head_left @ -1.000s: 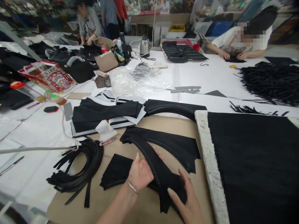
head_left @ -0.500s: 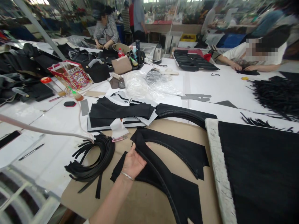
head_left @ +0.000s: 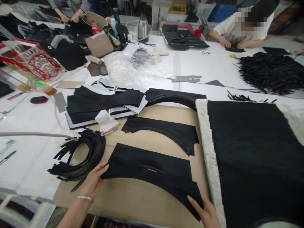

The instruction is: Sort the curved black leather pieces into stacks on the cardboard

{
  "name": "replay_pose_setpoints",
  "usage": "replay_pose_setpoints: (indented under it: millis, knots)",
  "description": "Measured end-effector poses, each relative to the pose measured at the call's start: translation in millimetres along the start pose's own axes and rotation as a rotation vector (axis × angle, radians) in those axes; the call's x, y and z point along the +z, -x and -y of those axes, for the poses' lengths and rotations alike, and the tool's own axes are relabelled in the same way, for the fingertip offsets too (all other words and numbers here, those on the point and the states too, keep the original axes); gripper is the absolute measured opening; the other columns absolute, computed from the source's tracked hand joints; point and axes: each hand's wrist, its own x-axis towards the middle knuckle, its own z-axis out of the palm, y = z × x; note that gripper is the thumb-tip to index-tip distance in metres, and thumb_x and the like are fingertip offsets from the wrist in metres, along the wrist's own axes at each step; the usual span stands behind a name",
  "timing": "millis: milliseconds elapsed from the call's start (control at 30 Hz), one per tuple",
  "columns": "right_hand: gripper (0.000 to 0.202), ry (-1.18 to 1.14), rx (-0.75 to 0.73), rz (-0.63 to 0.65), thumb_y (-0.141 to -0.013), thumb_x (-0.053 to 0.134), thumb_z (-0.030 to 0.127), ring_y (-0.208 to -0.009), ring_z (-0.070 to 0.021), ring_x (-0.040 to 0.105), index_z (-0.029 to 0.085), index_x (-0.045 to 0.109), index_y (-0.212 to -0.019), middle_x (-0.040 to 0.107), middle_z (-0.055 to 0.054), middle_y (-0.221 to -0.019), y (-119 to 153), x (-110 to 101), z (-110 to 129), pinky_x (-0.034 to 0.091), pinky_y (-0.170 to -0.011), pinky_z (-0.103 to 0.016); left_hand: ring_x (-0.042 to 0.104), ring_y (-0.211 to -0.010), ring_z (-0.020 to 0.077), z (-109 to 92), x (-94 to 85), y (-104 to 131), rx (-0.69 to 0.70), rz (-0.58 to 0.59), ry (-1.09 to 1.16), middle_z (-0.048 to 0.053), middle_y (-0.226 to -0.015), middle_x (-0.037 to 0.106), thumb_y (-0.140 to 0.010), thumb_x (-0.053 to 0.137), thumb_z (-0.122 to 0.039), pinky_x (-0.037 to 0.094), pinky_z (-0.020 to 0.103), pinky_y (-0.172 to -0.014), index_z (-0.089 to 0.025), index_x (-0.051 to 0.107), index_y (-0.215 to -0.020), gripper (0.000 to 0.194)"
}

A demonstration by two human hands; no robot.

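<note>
A curved black panel [head_left: 152, 171], fabric or leather, stretches between my hands low over the tan board [head_left: 123, 199]. My left hand [head_left: 93, 182] pinches its left end, thumb on top. At the lower right end, my right hand [head_left: 206, 211] grips the panel between thumb and fingers. A slit between dark edges near its middle suggests another piece overlaps there, but I cannot tell how they lie. Just beyond rests a second black panel [head_left: 163, 126] with a ridged curved edge. Beside my left hand is a coiled bundle of black strips [head_left: 98, 155].
Pink thread snips [head_left: 109, 131] lie by a stack of black pieces [head_left: 102, 101]. To the right stands a pale-edged slab with a black cover [head_left: 244, 152]. Farther back are a plastic bag [head_left: 125, 69], a kettle [head_left: 143, 28], a strip pile [head_left: 270, 74] and a co-worker [head_left: 254, 25].
My left hand has shifted left and lower with the panel, which has swung from a steep slant to lying nearly crosswise. My right hand has come into view at its right end. The view has tilted down.
</note>
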Motion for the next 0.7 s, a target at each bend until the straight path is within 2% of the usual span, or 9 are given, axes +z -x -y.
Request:
replay_pose_setpoints:
  millis: [200,333,433,600,700]
  knots:
    - [0.057,-0.081,-0.022,0.016,-0.076,0.067,0.045,-0.119,-0.0281,0.053,0.020,0.057,-0.126,0.062,-0.007,-0.125,-8.7,5.5,5.6,0.035,-0.107,-0.040,0.068,-0.083,0.0149,-2.1,0.5,12.1,0.085,-0.055,0.006,0.002,-0.092,0.073,-0.052,0.084,-0.020,0.054,0.018,-0.069,-0.017,0.069,-0.094,0.044]
    - [0.051,-0.147,0.012,0.026,-0.074,0.069,0.043,-0.116,-0.0304,0.054,0.020,0.062,-0.119,0.063,-0.008,-0.123,-7.4,0.9,13.3,0.036,-0.106,-0.044,0.067,-0.082,0.0138,-5.9,-1.0,16.7,0.089,-0.071,0.011,0.002,-0.095,0.073,-0.054,0.083,-0.018,0.054,0.019,-0.070,-0.019,0.069,-0.095,0.043]
    - [0.050,-0.161,0.025,0.016,-0.075,0.069,0.043,-0.117,-0.0304,0.053,0.019,0.063,-0.118,0.062,-0.008,-0.124,-6.8,0.5,15.8,0.038,-0.104,-0.044,0.067,-0.081,0.0137,-7.1,-3.6,17.6,0.057,-0.095,0.000,0.001,-0.097,0.072,-0.055,0.080,-0.015,0.054,0.018,-0.064,-0.021,0.069,-0.096,0.042]
    - [0.049,-0.115,-0.045,-0.016,-0.077,0.066,0.046,-0.110,-0.0281,0.057,0.018,0.062,-0.117,0.066,-0.009,-0.117,-20.7,9.1,13.0,0.043,-0.098,-0.040,0.066,-0.084,0.0135,-1.4,-1.6,5.4,0.089,-0.105,-0.014,0.001,-0.091,0.072,-0.053,0.080,-0.017,0.052,0.019,-0.070,-0.020,0.069,-0.091,0.039]
    - [0.049,0.018,-0.075,-0.093,-0.075,0.063,0.050,-0.104,-0.0294,0.060,0.015,0.065,-0.110,0.068,-0.011,-0.109,-30.2,16.1,12.8,0.046,-0.092,-0.039,0.065,-0.088,0.0180,5.6,3.7,-5.9,0.125,-0.140,-0.161,0.003,-0.091,0.071,-0.049,0.083,-0.026,0.052,0.025,-0.073,-0.019,0.069,-0.088,0.042]
